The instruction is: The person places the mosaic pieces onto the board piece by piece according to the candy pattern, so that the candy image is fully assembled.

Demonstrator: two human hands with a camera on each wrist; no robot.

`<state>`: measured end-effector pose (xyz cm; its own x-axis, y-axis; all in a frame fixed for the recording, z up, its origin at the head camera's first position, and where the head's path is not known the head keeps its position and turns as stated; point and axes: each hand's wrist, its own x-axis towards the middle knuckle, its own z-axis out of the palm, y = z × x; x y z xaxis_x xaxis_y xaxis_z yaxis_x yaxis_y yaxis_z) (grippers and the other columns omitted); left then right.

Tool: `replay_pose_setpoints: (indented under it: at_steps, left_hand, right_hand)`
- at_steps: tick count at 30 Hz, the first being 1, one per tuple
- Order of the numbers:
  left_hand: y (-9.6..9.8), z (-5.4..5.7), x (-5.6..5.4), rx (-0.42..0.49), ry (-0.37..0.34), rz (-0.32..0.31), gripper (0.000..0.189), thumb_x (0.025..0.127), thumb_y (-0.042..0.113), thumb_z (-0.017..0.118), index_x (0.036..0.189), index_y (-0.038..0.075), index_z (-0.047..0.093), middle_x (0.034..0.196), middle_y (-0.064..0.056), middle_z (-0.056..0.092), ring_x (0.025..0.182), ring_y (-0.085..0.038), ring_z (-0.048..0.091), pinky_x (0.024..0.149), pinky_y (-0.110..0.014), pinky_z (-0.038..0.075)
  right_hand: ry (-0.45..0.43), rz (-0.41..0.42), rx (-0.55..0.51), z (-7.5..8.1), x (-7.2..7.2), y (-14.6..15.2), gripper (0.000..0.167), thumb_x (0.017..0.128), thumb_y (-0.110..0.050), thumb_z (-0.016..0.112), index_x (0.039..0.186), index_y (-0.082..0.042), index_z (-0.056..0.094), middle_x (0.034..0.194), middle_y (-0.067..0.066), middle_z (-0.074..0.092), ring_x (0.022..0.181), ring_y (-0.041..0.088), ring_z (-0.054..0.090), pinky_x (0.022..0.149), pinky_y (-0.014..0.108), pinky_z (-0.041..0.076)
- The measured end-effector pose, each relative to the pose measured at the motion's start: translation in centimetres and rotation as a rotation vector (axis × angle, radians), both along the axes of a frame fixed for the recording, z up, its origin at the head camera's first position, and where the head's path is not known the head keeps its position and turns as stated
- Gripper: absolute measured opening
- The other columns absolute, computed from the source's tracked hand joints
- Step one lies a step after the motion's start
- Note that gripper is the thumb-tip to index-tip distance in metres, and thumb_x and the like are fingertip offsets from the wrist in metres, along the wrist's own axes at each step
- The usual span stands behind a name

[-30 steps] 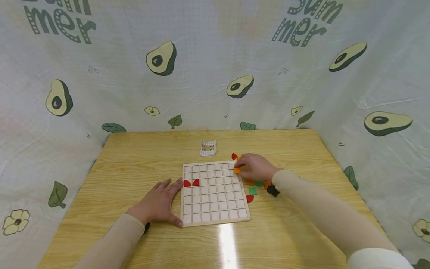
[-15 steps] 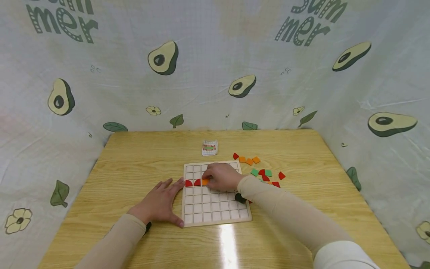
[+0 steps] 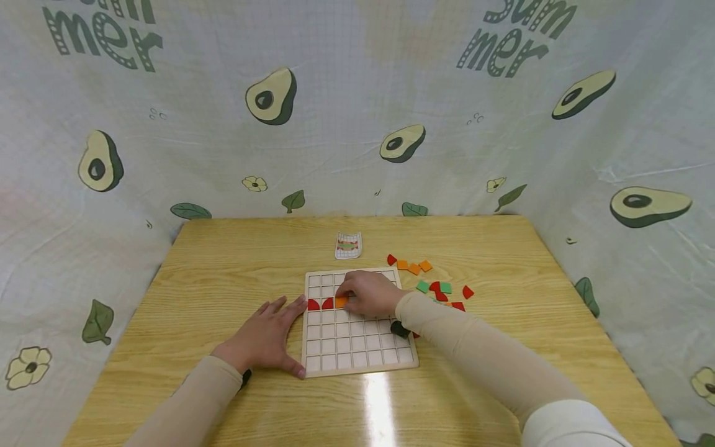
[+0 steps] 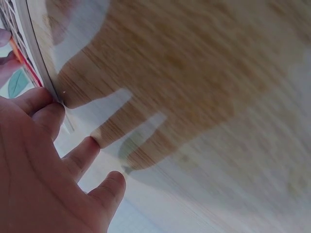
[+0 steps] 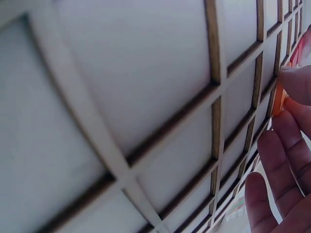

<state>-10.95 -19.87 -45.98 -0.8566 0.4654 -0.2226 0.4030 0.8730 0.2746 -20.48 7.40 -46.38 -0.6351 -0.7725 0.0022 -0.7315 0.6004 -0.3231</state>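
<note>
A pale wooden grid board point(image 3: 360, 370) lies on the table, with two red quarter-circle tiles in its left columns; one red tile point(image 3: 313, 305) fills the outermost cell. My right hand point(image 3: 371, 294) pinches an orange square tile point(image 3: 340, 303) at the cell just right of the red pair. In the right wrist view, thumb and fingertip meet on the orange tile point(image 5: 278, 98) over the grid, the other fingers loosely bent. My left hand point(image 3: 268, 335) lies spread at the board's left edge, thumb and index finger touching it; the left wrist view shows the left hand point(image 4: 53, 160) with fingertips on the wood.
Loose tiles lie right of the board: orange squares such as one tile point(image 3: 426, 266), green squares point(image 3: 422, 286) and red quarter-circles point(image 3: 468, 292). A small pattern card point(image 3: 349, 246) lies behind the board. A patterned cloth point(image 3: 335, 124) hangs behind the table point(image 3: 234, 248).
My right hand has moved left from the loose tiles to the third column, carrying the orange square tile, then stayed there over the last half second. The left hand has stayed put.
</note>
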Motion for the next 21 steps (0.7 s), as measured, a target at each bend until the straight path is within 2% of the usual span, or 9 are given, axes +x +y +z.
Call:
replay_pose_setpoints:
  at_steps: [8, 13, 17, 21]
  left_hand:
    - [0.1, 0.5, 0.1, -0.003, -0.011, -0.012, 0.138, 0.050, 0.087, 0.073, 0.159, 0.015, 0.029, 0.163, -0.001, 0.026, 0.146, -0.039, 0.021, 0.117, -0.058, 0.015]
    - [0.1, 0.1, 0.0, -0.016, -0.003, -0.001, 0.139, 0.049, 0.089, 0.071, 0.159, 0.016, 0.028, 0.163, 0.001, 0.025, 0.147, -0.038, 0.021, 0.117, -0.057, 0.015]
    - [0.1, 0.1, 0.0, -0.012, 0.000, -0.002, 0.139, 0.049, 0.089, 0.072, 0.159, 0.016, 0.028, 0.163, 0.000, 0.026, 0.147, -0.038, 0.020, 0.117, -0.057, 0.015]
    - [0.2, 0.3, 0.1, -0.009, -0.001, -0.012, 0.138, 0.050, 0.088, 0.073, 0.159, 0.015, 0.028, 0.163, -0.001, 0.026, 0.147, -0.039, 0.020, 0.118, -0.057, 0.014]
  right_hand:
    - [-0.005, -0.002, 0.006, 0.0, -0.1, 0.1, 0.027, 0.089, -0.027, 0.071, 0.115, -0.022, 0.076, 0.104, -0.013, 0.062, 0.091, 0.003, 0.057, 0.079, 0.026, 0.052]
    - [-0.045, -0.032, -0.016, 1.2, 0.2, 1.1, 0.027, 0.091, -0.025, 0.070, 0.116, -0.019, 0.075, 0.108, -0.008, 0.064, 0.096, 0.008, 0.060, 0.082, 0.028, 0.052]
    - [-0.088, -0.100, -0.051, 2.1, -0.3, 4.3, 0.026, 0.091, -0.022, 0.070, 0.117, -0.016, 0.074, 0.109, -0.005, 0.065, 0.097, 0.013, 0.061, 0.082, 0.030, 0.052]
    - [-0.049, -0.195, -0.067, 2.3, -1.4, 9.1, 0.026, 0.091, -0.019, 0.071, 0.115, -0.013, 0.075, 0.105, -0.004, 0.066, 0.089, 0.013, 0.060, 0.078, 0.033, 0.052]
